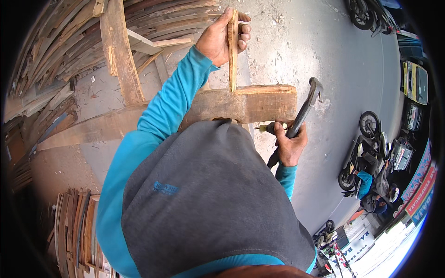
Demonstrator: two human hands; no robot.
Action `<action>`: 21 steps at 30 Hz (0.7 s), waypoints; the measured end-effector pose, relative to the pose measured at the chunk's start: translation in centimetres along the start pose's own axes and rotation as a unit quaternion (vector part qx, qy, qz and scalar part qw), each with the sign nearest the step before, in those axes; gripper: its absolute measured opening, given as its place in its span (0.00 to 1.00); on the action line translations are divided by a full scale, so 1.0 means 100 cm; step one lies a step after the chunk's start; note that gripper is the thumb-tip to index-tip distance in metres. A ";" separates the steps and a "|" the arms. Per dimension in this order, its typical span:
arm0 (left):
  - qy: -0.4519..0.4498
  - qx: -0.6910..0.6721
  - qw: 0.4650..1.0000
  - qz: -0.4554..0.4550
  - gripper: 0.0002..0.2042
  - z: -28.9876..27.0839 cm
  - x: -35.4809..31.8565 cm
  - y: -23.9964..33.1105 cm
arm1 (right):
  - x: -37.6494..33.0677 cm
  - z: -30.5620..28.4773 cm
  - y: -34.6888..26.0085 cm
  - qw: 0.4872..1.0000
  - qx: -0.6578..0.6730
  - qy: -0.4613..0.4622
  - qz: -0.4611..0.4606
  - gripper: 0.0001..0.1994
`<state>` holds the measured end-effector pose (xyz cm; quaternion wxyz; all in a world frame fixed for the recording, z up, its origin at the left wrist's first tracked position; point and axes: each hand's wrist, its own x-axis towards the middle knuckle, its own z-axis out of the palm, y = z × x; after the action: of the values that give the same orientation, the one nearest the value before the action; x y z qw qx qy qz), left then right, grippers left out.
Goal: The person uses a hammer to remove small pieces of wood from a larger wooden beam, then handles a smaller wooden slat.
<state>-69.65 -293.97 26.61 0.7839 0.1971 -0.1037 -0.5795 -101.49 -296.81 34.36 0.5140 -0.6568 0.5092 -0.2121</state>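
Observation:
My left hand (221, 39) is closed around a narrow, rough-split wooden strip (233, 58), which stands out lengthwise from the hand. The strip's lower end meets the upper edge of a thick brown wooden beam (264, 105) in front of my body. My right hand (292, 144) grips a dark metal crowbar (302, 111) just past the beam's right end. The crowbar's hooked claw points up and away from the beam. Beside my right thumb is a small yellow-and-black thing (266, 127), partly hidden, whose kind I cannot make out.
Long planks (65, 51) are piled at the far left, with a wide upright board (119, 60) before them. More boards (76, 227) stand at the lower left. To the right runs a road with motorcycles (368, 153), a rider and a yellow vehicle (416, 82).

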 end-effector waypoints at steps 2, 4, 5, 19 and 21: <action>0.008 0.014 1.000 0.002 0.26 0.000 -0.005 -0.007 | -0.005 -0.006 0.000 0.997 -0.026 -0.065 0.028 0.15; 0.016 0.032 0.999 -0.005 0.25 0.011 -0.008 -0.009 | -0.008 -0.019 0.019 0.989 -0.102 -0.110 0.011 0.16; 0.008 0.032 0.999 -0.008 0.26 0.016 -0.014 -0.014 | -0.017 -0.021 0.032 0.993 -0.039 -0.112 0.007 0.15; 0.058 0.205 0.971 0.110 0.27 0.134 -0.146 -0.087 | -0.058 -0.140 0.133 0.952 -0.034 -0.281 -0.114 0.14; 0.080 0.218 0.963 0.137 0.27 0.151 -0.168 -0.096 | -0.068 -0.149 0.146 0.944 -0.056 -0.301 -0.125 0.14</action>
<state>-89.06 -283.27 37.18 0.7997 0.3929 -0.1910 -0.4119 -122.71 -296.96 28.72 0.5751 -0.7761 0.2557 -0.0380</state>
